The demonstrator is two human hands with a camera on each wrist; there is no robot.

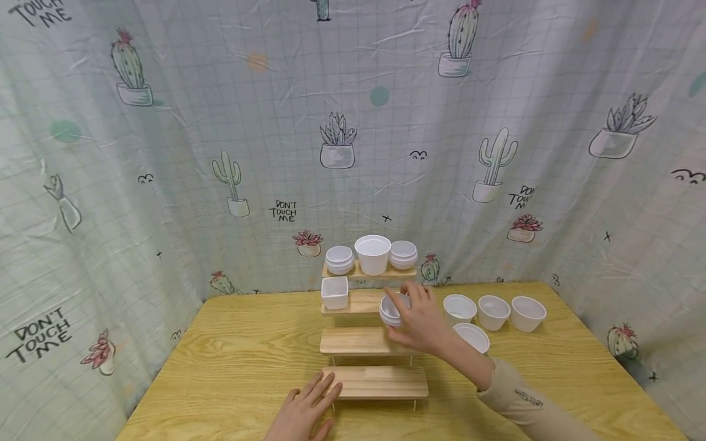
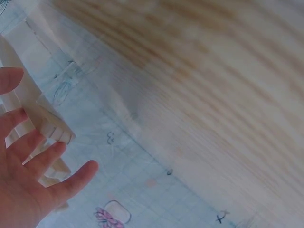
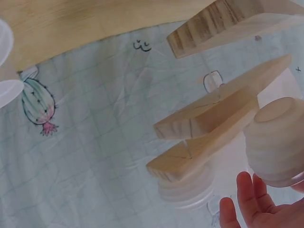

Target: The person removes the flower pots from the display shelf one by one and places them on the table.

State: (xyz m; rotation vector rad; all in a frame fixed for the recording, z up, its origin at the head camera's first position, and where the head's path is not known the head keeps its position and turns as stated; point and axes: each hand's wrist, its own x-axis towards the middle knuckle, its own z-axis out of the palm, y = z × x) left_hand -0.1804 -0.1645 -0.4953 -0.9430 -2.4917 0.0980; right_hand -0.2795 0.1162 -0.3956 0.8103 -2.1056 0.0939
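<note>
The right hand (image 1: 421, 321) is reaching over the stepped stand of pale wooden shelves (image 1: 375, 381), its fingers (image 1: 401, 301) curling round the rim of a small ribbed white round bowl (image 1: 390, 309) that is sitting at the right end of the second shelf from the top, close to that shelf's edge. In the right wrist view the bowl's ridged underside (image 3: 278, 142) is showing just above the fingertips, though the grip itself is partly hidden there. The left hand (image 1: 304, 413) is lying flat on the grainy yellow wooden bench (image 1: 231, 361), fingers straight and slightly spread, their tips touching the left end of the lowest shelf. A square white pot (image 1: 334, 292) is standing at the left end of the bowl's shelf, with bare plank between them. On the top shelf a tall white cup (image 1: 372, 254) is standing between two stacks of ribbed bowls (image 1: 339, 260). Four smooth white round cups (image 1: 493, 312) are sitting on the bench right of the stand, leaving open bench toward the near edge. A wrinkled cactus-print cloth (image 1: 165, 153) is hanging behind.
</note>
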